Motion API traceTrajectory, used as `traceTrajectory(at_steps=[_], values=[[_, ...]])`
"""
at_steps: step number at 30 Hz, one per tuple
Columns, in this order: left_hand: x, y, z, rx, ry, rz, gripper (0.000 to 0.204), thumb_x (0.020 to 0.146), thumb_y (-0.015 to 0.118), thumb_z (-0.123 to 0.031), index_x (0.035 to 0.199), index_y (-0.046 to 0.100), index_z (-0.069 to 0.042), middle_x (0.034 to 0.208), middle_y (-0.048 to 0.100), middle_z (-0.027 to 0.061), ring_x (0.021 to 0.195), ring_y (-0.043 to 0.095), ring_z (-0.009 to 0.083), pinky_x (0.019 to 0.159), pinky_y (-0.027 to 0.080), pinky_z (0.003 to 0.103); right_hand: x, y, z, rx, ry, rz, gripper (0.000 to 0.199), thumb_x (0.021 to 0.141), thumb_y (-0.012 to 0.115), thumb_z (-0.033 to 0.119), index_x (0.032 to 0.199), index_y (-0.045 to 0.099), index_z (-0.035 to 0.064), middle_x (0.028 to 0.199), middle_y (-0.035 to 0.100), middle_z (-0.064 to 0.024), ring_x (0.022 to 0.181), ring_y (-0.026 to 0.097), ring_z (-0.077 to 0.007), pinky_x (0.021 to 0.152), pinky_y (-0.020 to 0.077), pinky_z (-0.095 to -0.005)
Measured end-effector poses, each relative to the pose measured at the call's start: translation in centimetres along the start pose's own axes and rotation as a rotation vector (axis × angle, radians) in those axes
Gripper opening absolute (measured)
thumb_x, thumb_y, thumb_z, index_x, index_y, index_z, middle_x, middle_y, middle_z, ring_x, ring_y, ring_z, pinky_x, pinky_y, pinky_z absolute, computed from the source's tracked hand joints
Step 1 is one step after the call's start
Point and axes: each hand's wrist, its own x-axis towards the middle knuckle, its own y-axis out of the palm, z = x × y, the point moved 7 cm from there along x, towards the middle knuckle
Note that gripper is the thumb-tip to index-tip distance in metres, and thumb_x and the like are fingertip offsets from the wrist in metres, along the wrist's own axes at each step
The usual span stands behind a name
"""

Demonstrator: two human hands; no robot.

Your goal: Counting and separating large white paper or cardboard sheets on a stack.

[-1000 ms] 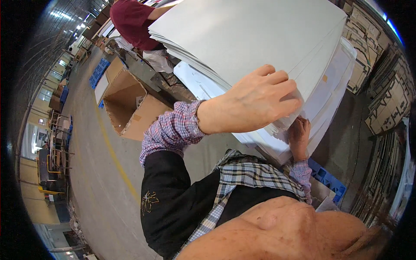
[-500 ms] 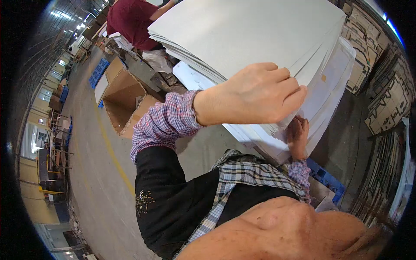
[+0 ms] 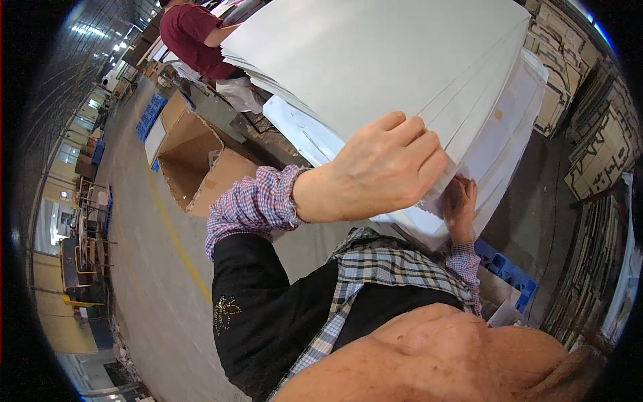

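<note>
Gripping the white sheet stack (image 3: 402,74) corner: left hand (image 3: 382,171) curled over top sheets, right hand (image 3: 460,204) pinching beneath it; sheets barely lifted, most untouched.

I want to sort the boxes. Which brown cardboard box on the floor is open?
The large box left of the white sheets: its top gapes, showing the hollow inside.

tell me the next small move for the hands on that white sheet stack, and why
Probably lift the top sheets: the left hand has its fingers curled over the near edge of the tall stack of large white paper sheets, and the right hand steadies the layers below.
</note>
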Motion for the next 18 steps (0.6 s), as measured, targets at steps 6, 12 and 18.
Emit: traceTrajectory(at_steps=[6,12,18], values=[[0.4,0.6,-1.1,-0.003,0.009,-0.013,0.030,0.074,0.064,-0.013,0.098,0.062,0.006,0.100,0.062,0.0175,0.113,0.058,0.0346,0.096,0.052,0.043,0.1,-0.3,0.6,-0.018,-0.086,-0.017,0.038,0.082,0.065,0.007,0.120,0.066,0.0015,0.123,0.060,-0.0213,0.120,0.053,-0.0442,0.112,0.0372,-0.0564],[0.7,0.7,-1.4,0.001,0.039,-0.034,0.020,0.075,0.065,-0.014,0.086,0.062,0.003,0.092,0.061,0.0147,0.103,0.060,0.0325,0.099,0.049,0.051,0.0,0.0,0.0,-0.014,-0.054,-0.009,0.037,0.085,0.064,0.007,0.121,0.065,0.0008,0.121,0.061,-0.0214,0.119,0.054,-0.0439,0.113,0.0363,-0.0557],[1.3,1.5,-1.9,0.077,0.065,0.001,0.020,0.077,0.074,-0.017,0.078,0.063,0.000,0.085,0.061,0.0131,0.097,0.062,0.0329,0.103,0.046,0.053,-0.1,0.6,-0.9,-0.022,-0.045,0.002,0.037,0.083,0.064,0.005,0.119,0.065,0.0010,0.120,0.061,-0.0214,0.118,0.054,-0.0443,0.114,0.0362,-0.0554]])
